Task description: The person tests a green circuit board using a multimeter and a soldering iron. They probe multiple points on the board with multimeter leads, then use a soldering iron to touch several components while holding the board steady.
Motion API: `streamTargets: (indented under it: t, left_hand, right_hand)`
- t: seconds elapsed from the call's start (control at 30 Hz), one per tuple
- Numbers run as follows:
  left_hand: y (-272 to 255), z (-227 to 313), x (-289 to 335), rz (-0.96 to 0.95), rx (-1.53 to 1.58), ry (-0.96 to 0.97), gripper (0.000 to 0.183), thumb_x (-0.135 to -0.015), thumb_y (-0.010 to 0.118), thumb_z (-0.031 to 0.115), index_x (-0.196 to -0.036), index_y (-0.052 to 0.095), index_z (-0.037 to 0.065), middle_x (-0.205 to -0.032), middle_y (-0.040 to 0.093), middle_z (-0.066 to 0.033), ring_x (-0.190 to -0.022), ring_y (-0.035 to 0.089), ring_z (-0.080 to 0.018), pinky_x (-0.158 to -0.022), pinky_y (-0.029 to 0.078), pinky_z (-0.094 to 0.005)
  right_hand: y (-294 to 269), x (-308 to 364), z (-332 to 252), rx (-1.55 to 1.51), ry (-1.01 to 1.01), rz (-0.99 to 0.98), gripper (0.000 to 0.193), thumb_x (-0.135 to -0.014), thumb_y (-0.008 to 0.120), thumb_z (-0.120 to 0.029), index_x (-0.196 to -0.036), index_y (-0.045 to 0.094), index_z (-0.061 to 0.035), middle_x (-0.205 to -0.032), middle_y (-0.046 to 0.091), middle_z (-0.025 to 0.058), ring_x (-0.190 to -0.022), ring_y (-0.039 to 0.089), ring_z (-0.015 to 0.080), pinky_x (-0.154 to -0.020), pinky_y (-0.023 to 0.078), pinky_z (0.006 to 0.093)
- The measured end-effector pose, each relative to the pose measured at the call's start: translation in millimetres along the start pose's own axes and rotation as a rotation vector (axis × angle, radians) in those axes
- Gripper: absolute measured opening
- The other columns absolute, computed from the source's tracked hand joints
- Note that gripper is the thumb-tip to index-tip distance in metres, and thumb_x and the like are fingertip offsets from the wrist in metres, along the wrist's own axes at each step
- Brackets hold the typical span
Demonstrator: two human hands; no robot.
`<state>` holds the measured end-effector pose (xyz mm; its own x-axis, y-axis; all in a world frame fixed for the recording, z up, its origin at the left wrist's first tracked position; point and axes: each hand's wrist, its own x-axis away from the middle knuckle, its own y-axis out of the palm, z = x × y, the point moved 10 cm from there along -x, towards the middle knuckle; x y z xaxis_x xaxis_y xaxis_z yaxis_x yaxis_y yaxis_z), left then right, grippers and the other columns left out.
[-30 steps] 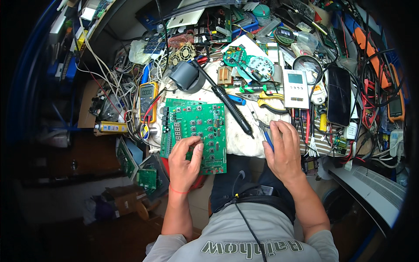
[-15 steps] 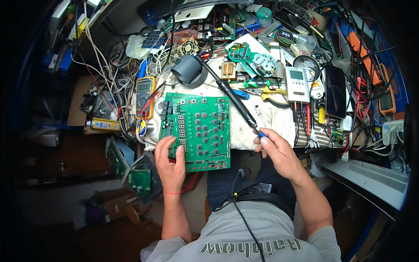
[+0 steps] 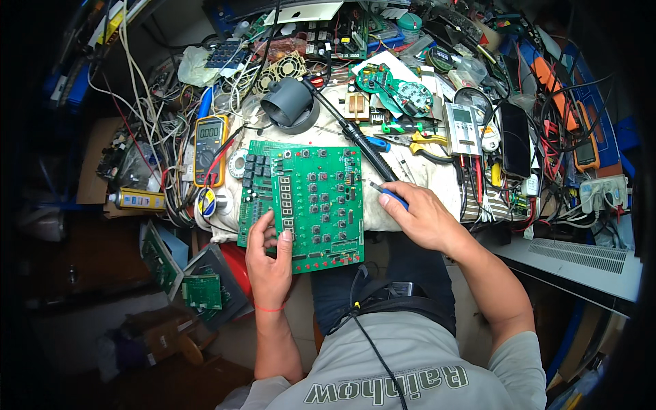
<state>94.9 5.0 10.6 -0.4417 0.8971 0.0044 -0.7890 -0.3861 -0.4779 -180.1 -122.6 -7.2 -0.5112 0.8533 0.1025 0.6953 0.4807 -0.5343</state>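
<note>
A green circuit board [image 3: 326,212] with a row of digit displays and many small push buttons is tilted at the table's front edge. My left hand [image 3: 269,256] closes on its lower left edge, thumb on the front face and fingers at the side. Behind it, a second green board [image 3: 256,181] with black block-shaped parts shows along the left. My right hand [image 3: 425,210] is closed around a blue-handled tool [image 3: 396,199] whose short metal tip points at the board's right edge; its exact kind is unclear. Just beyond that hand lies a long black ribbed rod [image 3: 369,150].
To the left is a yellow multimeter [image 3: 209,152] with red and black leads. A grey round holder [image 3: 287,102] sits behind the boards. Yellow-handled pliers [image 3: 429,143], a white meter [image 3: 462,128] and a black phone [image 3: 515,140] lie to the right. Electronic parts and cables crowd the back.
My right hand has come left toward the board, and the blue-handled tool's metal tip now shows. My left hand keeps its grip on the board. The whole view has shifted slightly.
</note>
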Motion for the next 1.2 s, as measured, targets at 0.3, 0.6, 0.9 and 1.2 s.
streamTargets:
  t: [0.3,0.6,0.9,1.2]
  left_hand:
    - [0.7,-3.7,1.0,-0.009,0.059,-0.034,0.04,-0.11,0.062,0.013,-0.146,0.056,-0.004,-0.116,0.07,-0.0083,-0.099,0.063,-0.0108,-0.085,0.052,-0.0271]
    - [6.4,-20.0,4.4,0.013,0.097,-0.079,0.038,-0.117,0.05,0.03,-0.128,0.064,-0.004,-0.096,0.062,0.0007,-0.088,0.052,-0.0051,-0.077,0.045,-0.0236]
    - [9.2,-37.5,5.1,0.005,0.188,-0.079,0.036,-0.118,0.047,0.031,-0.116,0.065,0.0,-0.104,0.063,0.0017,-0.093,0.052,-0.0049,-0.085,0.046,-0.0257]
    - [7.3,-31.3,5.7,0.002,0.101,-0.04,0.041,-0.118,0.046,0.032,-0.129,0.065,-0.002,-0.115,0.07,-0.0015,-0.102,0.058,-0.0066,-0.093,0.049,-0.0262]
  right_hand:
    - [-6.3,7.2,-21.1,0.478,-0.196,0.216,0.035,-0.098,0.072,-0.031,-0.124,0.07,-0.0067,-0.101,0.063,0.0154,-0.097,0.068,0.0361,-0.08,0.058,0.0479]
    - [0.1,5.7,-22.2,0.622,-0.343,0.313,0.042,-0.092,0.078,-0.03,-0.124,0.069,-0.0044,-0.103,0.062,0.0101,-0.098,0.062,0.0279,-0.08,0.054,0.0413]
    - [-0.1,2.2,-27.8,0.686,-0.469,0.413,0.03,-0.091,0.072,-0.024,-0.116,0.071,-0.0066,-0.097,0.059,0.0054,-0.095,0.06,0.023,-0.078,0.046,0.038]
    - [1.5,1.6,-26.5,0.676,-0.465,0.426,0.027,-0.089,0.073,-0.022,-0.112,0.07,-0.008,-0.095,0.059,0.0049,-0.094,0.06,0.0226,-0.077,0.045,0.0376]
